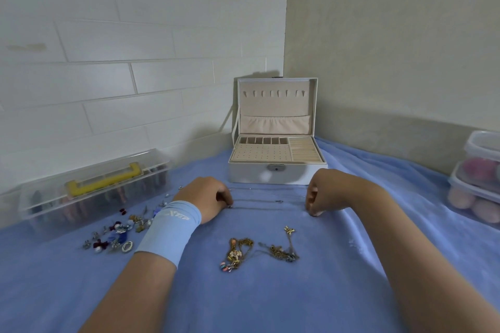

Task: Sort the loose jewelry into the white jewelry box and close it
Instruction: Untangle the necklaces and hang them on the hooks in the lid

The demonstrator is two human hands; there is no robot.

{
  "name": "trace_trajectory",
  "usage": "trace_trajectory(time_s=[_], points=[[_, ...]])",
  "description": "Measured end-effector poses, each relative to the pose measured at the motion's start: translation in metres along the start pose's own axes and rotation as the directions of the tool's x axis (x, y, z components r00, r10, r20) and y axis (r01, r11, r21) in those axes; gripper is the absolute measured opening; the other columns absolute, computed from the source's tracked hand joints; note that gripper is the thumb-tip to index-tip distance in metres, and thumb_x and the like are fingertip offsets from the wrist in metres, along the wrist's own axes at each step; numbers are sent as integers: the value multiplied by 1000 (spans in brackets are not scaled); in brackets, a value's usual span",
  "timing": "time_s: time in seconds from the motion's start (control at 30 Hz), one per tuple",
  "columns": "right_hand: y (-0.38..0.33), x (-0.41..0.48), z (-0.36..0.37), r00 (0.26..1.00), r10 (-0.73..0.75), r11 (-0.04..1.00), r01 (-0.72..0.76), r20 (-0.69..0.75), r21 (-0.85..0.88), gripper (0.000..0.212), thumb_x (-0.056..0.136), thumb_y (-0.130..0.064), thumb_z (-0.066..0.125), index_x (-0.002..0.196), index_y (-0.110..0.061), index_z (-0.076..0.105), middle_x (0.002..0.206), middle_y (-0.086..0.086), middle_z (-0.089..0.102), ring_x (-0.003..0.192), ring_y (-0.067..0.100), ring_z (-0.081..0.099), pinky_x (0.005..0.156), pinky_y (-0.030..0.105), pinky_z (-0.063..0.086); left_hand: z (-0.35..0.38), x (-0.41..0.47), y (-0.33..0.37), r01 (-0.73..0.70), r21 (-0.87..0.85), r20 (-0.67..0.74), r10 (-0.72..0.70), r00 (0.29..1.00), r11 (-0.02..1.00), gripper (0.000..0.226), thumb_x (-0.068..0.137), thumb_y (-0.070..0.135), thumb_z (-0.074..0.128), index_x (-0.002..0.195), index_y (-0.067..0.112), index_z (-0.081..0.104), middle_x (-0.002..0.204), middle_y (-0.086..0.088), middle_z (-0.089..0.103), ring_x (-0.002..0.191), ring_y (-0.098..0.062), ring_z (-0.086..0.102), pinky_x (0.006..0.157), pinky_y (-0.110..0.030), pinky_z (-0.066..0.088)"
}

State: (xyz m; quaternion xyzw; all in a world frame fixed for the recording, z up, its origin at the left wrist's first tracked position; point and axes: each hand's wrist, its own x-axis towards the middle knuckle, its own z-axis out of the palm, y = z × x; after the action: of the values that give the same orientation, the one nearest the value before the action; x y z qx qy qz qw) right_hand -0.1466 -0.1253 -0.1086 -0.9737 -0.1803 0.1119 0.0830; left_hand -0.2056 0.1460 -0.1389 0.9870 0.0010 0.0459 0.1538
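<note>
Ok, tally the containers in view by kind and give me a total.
Jewelry box: 1
Clear case: 1
Tubs, stacked, top and bottom: 2
Total: 4

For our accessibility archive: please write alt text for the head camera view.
The left hand and right hand pinch the ends of thin chains stretched flat on a blue cloth before an open white jewelry box. Tangled necklaces and loose earrings lie nearby.
</note>
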Motion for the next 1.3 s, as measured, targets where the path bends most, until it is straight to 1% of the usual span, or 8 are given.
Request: trace_trajectory(time_s=[0.13,0.3,0.47,0.6,0.7,0.83,0.93,1.3], points=[[-14,-5,2,986,-165,962,169,-34,213,4,82,-24,74,85,-25,77,69,-13,69,62,6,63,62,22,52,-7,-4,2,2,2,18,-2,1000,1000,26,94,20,55,84,40,68,106,14,67,100,-13,63,90,-30,51],[-44,-19,7,914,-368,914,322,169,248,7,82,-29,79,87,-34,79,66,-23,66,63,-8,58,69,15,45,-14,-20,39,-123,-153,194,152,969,981,5,82,35,72,86,37,75,83,22,67,77,5,60,70,-16,44],[-46,-23,8,891,-343,933,287,296,218,14,80,-30,83,92,-34,79,66,-28,66,64,-15,58,63,5,38,-5,-27,58,-134,-111,415,169,894,985,14,73,43,80,86,39,77,82,18,74,82,-1,68,86,-27,55],[-46,-21,11,891,-353,926,288,286,245,7,83,-28,79,89,-31,80,76,-19,73,72,-10,61,73,11,43,-4,-25,57,-140,-109,405,173,898,984,8,78,36,77,85,33,77,81,15,74,79,-4,68,80,-22,54],[-42,-17,12,914,-322,936,268,246,229,7,82,-31,78,90,-31,79,76,-18,70,71,-2,59,69,15,46,-5,-24,54,-141,-120,366,176,914,983,4,82,34,72,85,32,74,76,17,70,73,0,63,75,-20,51],[-34,-10,13,926,-298,945,252,231,209,5,81,-32,80,84,-35,76,67,-20,65,68,1,59,69,18,48,-10,-21,46,-123,-72,315,140,939,990,5,87,33,65,86,30,69,87,15,69,84,-5,63,78,-23,51],[-31,-9,13,927,-303,941,254,221,223,7,82,-31,79,81,-37,75,63,-22,63,65,-1,58,68,19,48,-15,-20,39,-83,3,271,79,959,997,6,87,33,62,83,32,66,90,16,66,90,-9,63,87,-30,52],[-44,-10,19,930,-349,891,292,113,348,8,87,-32,72,85,-26,78,65,-15,63,59,1,54,63,18,45,-20,-10,10,150,200,180,-187,966,968,13,84,33,53,80,22,59,87,4,62,77,-18,56,71,-29,45]])
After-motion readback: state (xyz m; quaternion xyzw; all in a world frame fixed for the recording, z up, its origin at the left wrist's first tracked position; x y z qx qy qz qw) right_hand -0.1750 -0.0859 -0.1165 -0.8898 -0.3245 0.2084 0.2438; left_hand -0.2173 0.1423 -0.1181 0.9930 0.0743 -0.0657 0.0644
